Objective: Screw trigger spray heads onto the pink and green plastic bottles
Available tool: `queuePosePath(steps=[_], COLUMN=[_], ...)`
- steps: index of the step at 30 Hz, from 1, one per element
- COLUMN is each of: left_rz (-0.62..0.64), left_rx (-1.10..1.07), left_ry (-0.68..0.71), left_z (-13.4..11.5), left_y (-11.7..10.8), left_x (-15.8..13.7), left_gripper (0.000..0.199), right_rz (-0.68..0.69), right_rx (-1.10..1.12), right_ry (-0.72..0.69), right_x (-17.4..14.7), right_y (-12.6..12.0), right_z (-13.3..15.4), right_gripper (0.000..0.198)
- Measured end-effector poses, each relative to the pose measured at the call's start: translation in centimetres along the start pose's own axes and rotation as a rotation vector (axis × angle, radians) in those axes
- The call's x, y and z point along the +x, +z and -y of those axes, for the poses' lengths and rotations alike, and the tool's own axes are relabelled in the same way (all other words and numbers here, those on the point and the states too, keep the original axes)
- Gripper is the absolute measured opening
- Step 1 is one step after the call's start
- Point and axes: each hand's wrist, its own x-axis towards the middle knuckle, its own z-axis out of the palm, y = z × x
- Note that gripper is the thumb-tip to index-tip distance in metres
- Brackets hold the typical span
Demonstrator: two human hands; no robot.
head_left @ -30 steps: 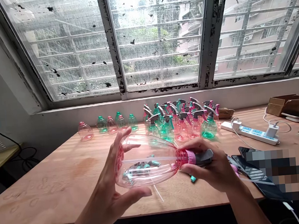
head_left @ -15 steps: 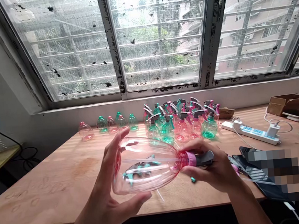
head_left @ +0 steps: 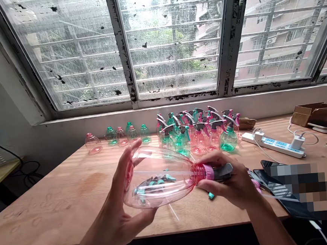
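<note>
A clear pink spray bottle [head_left: 161,160] lies sideways in the air between my hands, above the near part of the table. My left hand [head_left: 124,205] is wrapped round its base, thumb below and fingers behind. At the neck, my right hand [head_left: 227,181] grips the pink collar [head_left: 209,172] and the black spray head [head_left: 223,171]. A thin dip tube shows inside the bottle. Through its wall I see a pile of teal and black spray heads [head_left: 157,183] on the table.
Several assembled pink and green spray bottles [head_left: 198,135] stand at the back; several headless bottles [head_left: 122,136] are further left. To the right are a white power strip [head_left: 278,144], dark phones [head_left: 279,192] and a cardboard box [head_left: 317,114]. The wooden table [head_left: 57,183] ends at a near edge.
The bottle has turned slightly in my hands and its base has risen a little. My left thumb has shifted left along the underside. My right hand stays at the neck.
</note>
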Motion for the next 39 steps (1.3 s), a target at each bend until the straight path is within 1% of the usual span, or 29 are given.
queuePosePath(steps=[5, 6, 8, 10, 13, 16, 18, 21, 22, 25, 28, 32, 36, 39], left_rz=[0.003, -0.001, -0.007, -0.007, -0.004, -0.025, -0.06, -0.086, -0.085, -0.065, -0.057, -0.079, -0.018, -0.026], left_rx=[-0.037, -0.057, -0.084, -0.095, -0.092, -0.088, -0.096, -0.14, -0.149, -0.131, -0.091, -0.107, -0.138, -0.196], left_ry=[-0.004, -0.011, -0.034, -0.037, 0.026, 0.071, 0.054, 0.005, -0.013, -0.027, -0.005, 0.017, 0.0, -0.039], left_z=[0.8, 1.0, 1.2, 1.2, 0.9, 0.4, 0.2, 0.2, 0.3, 0.4, 0.4, 0.2, 0.1, -0.1], left_y=[0.2, 0.2, 0.1, 0.0, -0.1, 0.0, 0.2, 0.5, 0.5, 0.3, 0.1, 0.1, 0.1, 0.1], left_x=[-0.1, -0.2, -0.3, -0.4, -0.5, -0.4, -0.3, -0.1, -0.1, -0.1, -0.2, -0.3, -0.4, -0.3], left_gripper=[0.115, 0.114, 0.104, 0.102, 0.101, 0.09, 0.094, 0.114, 0.117, 0.108, 0.107, 0.101, 0.111, 0.106], right_rz=[-0.014, -0.015, -0.015, -0.014, -0.014, -0.024, -0.027, -0.026, -0.023, -0.019, -0.033, -0.039, -0.04, -0.046], right_rx=[-0.059, -0.061, -0.057, -0.04, 0.008, 0.041, 0.05, 0.063, 0.082, 0.136, 0.176, 0.242, 0.26, 0.265], right_ry=[-0.007, -0.012, -0.017, -0.016, -0.024, -0.046, -0.048, -0.041, -0.036, -0.025, -0.027, -0.021, -0.015, -0.006], right_x=[0.0, 0.0, 0.1, 0.3, 0.6, 0.7, 0.5, 0.1, 0.1, 0.2, 0.5, 0.7, 0.7, 0.7], right_y=[0.2, 0.3, 0.4, 0.4, 0.4, 0.4, 0.4, 0.6, 0.6, 0.7, 0.9, 1.0, 1.2, 1.3], right_z=[0.0, 0.1, 0.1, 0.2, 0.4, 0.4, 0.2, 0.0, -0.1, 0.0, 0.2, 0.4, 0.7, 0.9], right_gripper=[0.032, 0.031, 0.031, 0.03, 0.026, 0.025, 0.028, 0.032, 0.032, 0.03, 0.029, 0.026, 0.028, 0.029])
